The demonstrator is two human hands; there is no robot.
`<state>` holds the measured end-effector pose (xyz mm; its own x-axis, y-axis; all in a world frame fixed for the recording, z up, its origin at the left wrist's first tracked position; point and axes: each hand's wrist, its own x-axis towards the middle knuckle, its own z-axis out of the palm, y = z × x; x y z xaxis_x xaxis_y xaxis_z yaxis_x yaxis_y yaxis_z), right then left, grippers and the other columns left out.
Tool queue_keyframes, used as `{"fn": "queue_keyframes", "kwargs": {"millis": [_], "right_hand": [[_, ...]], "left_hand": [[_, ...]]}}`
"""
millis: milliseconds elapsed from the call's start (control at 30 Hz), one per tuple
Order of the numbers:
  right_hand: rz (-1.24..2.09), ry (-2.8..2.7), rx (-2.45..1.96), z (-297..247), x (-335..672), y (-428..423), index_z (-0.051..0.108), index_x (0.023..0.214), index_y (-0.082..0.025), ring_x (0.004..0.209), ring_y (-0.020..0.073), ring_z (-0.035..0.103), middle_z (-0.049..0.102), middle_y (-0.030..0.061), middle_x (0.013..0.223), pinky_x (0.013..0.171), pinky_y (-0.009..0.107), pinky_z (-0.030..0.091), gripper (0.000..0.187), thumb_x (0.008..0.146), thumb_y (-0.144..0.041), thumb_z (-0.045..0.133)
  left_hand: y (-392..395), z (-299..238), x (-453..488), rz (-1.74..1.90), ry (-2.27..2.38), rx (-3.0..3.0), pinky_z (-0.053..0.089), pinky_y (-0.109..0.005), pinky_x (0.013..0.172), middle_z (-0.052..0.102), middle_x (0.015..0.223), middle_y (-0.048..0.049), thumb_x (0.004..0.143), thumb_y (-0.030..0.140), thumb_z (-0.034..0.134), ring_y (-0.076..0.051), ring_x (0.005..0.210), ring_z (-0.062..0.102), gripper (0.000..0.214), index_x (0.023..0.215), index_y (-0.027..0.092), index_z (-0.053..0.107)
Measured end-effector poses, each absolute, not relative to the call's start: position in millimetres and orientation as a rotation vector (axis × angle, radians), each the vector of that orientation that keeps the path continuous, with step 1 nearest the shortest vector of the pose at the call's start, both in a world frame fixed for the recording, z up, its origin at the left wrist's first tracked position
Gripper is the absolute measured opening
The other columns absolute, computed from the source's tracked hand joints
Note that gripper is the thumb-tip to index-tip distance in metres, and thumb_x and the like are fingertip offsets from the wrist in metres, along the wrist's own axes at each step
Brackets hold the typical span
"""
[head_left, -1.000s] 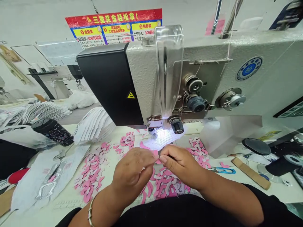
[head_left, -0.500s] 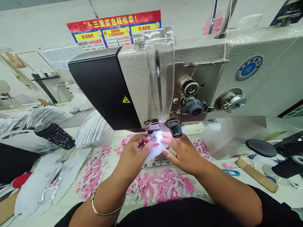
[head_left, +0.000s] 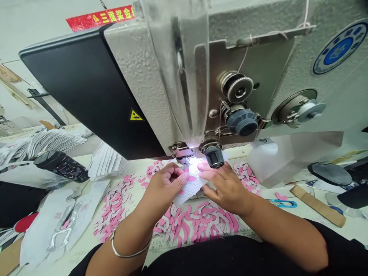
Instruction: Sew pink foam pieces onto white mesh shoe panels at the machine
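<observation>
From the head view, the left hand (head_left: 165,188) pinches a white mesh piece (head_left: 188,188) between thumb and fingers; the right hand's (head_left: 227,188) open fingers (head_left: 208,172) lie on it, just below the presser foot (head_left: 181,152); it looks light and limp, best held near its edges.

A fine dotted perforation pattern is shown by the white mesh panel (head_left: 189,188) at the centre, and pink faces backed with pale grey are shown by the curved foam pieces (head_left: 211,224) scattered near and to the left. The sewing machine arm (head_left: 138,65) is speckled grey, with a black cover (head_left: 66,92) to the left. A blue-and-white round badge (head_left: 337,48) is seen far right, a red banner (head_left: 99,18) with yellow characters far left, and a black flask (head_left: 61,166) printed with pink flecks left.
</observation>
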<state>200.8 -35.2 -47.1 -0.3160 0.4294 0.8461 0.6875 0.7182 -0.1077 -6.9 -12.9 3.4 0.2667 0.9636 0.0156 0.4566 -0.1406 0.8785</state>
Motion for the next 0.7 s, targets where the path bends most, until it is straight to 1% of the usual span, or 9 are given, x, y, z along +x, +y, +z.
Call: {"fn": "queue_keyframes", "kwargs": {"millis": [67,167,333,467,700], "right_hand": [[-0.343,-1.947,-0.85,-49.0,201.0,-34.0,0.059,0.109,-0.021,0.112,0.0205,0.063,0.071,0.0058,0.113,0.103,0.04,0.042,0.028,0.084,-0.008,0.059],[-0.362,-1.947,-0.821,-50.8,202.0,-32.7,0.059,0.113,-0.021,0.114,0.0216,0.062,0.069,0.0079,0.116,0.1,0.041,0.044,0.032,0.084,-0.007,0.06],[-0.405,-1.963,-0.818,-49.3,203.0,-32.8,0.064,0.114,-0.026,0.112,0.0217,0.062,0.069,0.0071,0.116,0.094,0.04,0.046,0.031,0.088,-0.01,0.06],[-0.38,-1.955,-0.807,-47.0,202.5,-33.0,0.067,0.113,-0.025,0.111,0.0214,0.061,0.069,0.0078,0.114,0.093,0.039,0.046,0.029,0.089,-0.01,0.059],[-0.354,-1.928,-0.79,-47.7,202.7,-31.7,0.067,0.114,-0.025,0.112,0.0207,0.062,0.07,0.0068,0.112,0.097,0.038,0.045,0.029,0.09,-0.011,0.057]], "left_hand": [[-13.0,8.6,-4.4,0.767,1.324,1.752,0.039,-0.027,0.061,0.058,0.076,0.0007,0.084,0.048,0.063,-0.014,0.067,0.05,0.029,0.079,0.02,0.059],[-13.1,13.4,-2.0,0.753,1.33,1.768,0.04,-0.028,0.061,0.059,0.076,0.0003,0.084,0.048,0.062,-0.015,0.067,0.051,0.029,0.08,0.02,0.058],[-10.9,5.7,-3.3,0.806,1.313,1.765,0.039,-0.026,0.06,0.059,0.074,0.0012,0.084,0.048,0.064,-0.013,0.065,0.05,0.028,0.08,0.02,0.058],[-10.8,-4.7,-2.0,0.913,1.214,1.601,0.037,-0.024,0.058,0.057,0.074,0.0023,0.082,0.045,0.068,-0.011,0.064,0.047,0.027,0.078,0.02,0.058],[-16.7,-9.4,7.2,1.023,1.048,1.277,0.036,-0.02,0.058,0.053,0.071,0.0043,0.078,0.037,0.074,-0.009,0.063,0.045,0.026,0.079,0.02,0.054]]}}
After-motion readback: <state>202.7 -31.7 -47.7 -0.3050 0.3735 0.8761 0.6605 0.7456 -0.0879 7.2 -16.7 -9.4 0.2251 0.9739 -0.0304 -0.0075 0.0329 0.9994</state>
